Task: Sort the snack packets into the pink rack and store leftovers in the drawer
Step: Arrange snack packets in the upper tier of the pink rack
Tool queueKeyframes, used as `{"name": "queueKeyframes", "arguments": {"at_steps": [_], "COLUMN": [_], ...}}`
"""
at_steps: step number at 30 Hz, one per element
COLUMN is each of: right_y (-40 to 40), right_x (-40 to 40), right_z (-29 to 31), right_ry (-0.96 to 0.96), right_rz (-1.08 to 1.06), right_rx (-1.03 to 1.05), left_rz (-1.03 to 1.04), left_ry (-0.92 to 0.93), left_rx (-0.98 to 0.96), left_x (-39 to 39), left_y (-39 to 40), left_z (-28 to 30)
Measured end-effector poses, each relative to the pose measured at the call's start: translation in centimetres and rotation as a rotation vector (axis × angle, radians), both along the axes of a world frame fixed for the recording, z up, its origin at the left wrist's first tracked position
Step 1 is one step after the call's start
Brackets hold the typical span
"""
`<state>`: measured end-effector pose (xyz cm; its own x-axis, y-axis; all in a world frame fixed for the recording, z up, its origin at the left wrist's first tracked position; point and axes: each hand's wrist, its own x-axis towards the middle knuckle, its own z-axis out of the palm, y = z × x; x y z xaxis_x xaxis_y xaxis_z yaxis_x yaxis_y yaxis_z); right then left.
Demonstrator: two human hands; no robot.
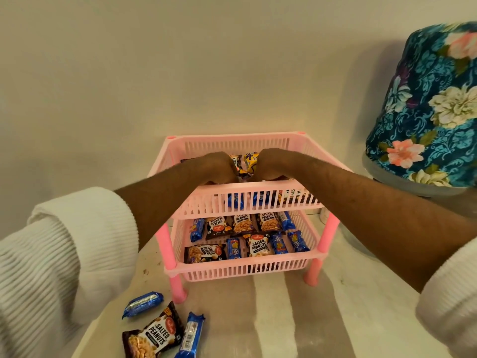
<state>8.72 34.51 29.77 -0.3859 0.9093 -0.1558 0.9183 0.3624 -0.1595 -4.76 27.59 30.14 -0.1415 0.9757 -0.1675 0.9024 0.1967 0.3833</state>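
A pink two-tier rack (258,188) stands on the counter against the wall. Its lower tray (247,270) holds several salted peanut packets and blue biscuit packets. Both hands reach down into the upper tray. My left hand (219,167) and my right hand (268,165) are curled among snack packets there, with a black and a yellow packet (249,162) standing up between them. The fingers are hidden behind the tray's front wall. On the counter in front lie a peanut packet (152,332) and two blue biscuit packets (143,303) (191,334).
A large container under a blue floral cloth cover (428,107) stands at the right, close to the rack. The wall is directly behind the rack. The counter's left edge runs diagonally near the loose packets.
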Motion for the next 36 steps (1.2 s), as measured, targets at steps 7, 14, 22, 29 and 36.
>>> {"name": "queueKeyframes", "arguments": {"at_steps": [7,14,22,29,36], "right_y": [-1.6,-5.2,-14.2,-18.6,-21.4], "right_x": [0.9,1.0,-0.7,-1.8,-2.7], "right_z": [0.4,1.1,-3.6,-15.4,-25.7], "right_ry": [0.175,0.434,0.895,0.825,0.67], "right_rz": [-0.004,0.068,0.291,0.294,0.142], "right_rx": [0.1,0.287,0.524,0.273,0.063], "left_rz": [0.068,0.195,0.386,0.466,0.503], "left_ry": [-0.016,-0.09,-0.189,-0.254,-0.229], "left_rx": [0.244,0.544,0.893,0.779,0.415], "left_x": [-0.8,-3.1,-5.2,-7.1,-10.8], "left_y": [-3.5,-9.7,-18.0,-22.5,-24.2], "left_z": [1.2,1.7,-3.9,-15.1,-25.2]}}
